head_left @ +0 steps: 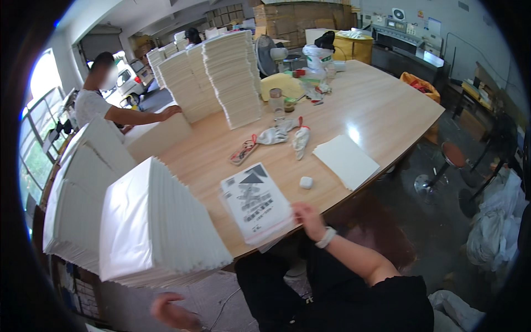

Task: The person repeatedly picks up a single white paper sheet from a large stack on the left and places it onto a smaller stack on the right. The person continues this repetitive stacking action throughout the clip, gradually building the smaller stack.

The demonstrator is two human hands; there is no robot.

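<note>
Printed clear plastic bags (257, 202) lie in a flat pile near the table's front edge, black lettering and shapes on top. My right hand (310, 220), with a light band at its wrist, pinches the right edge of the top bag. Down at the lower left, off the table, my left hand (174, 312) is somewhat blurred; its thumb stands apart from the fingers and nothing shows in it. Above it rises a tall stack of white sheets (130, 221) wrapped in clear film. A small white rounded block (306, 182) sits right of the bags.
White sheets (345, 160) lie at the table's right edge. Work gloves (276, 133), a flat patterned case (243, 151) and a glass jar (276, 100) are farther back. Tall paper stacks (231, 80) stand behind. A co-worker (97, 99) handles a stack at the left. A round stool (452, 155) is at right.
</note>
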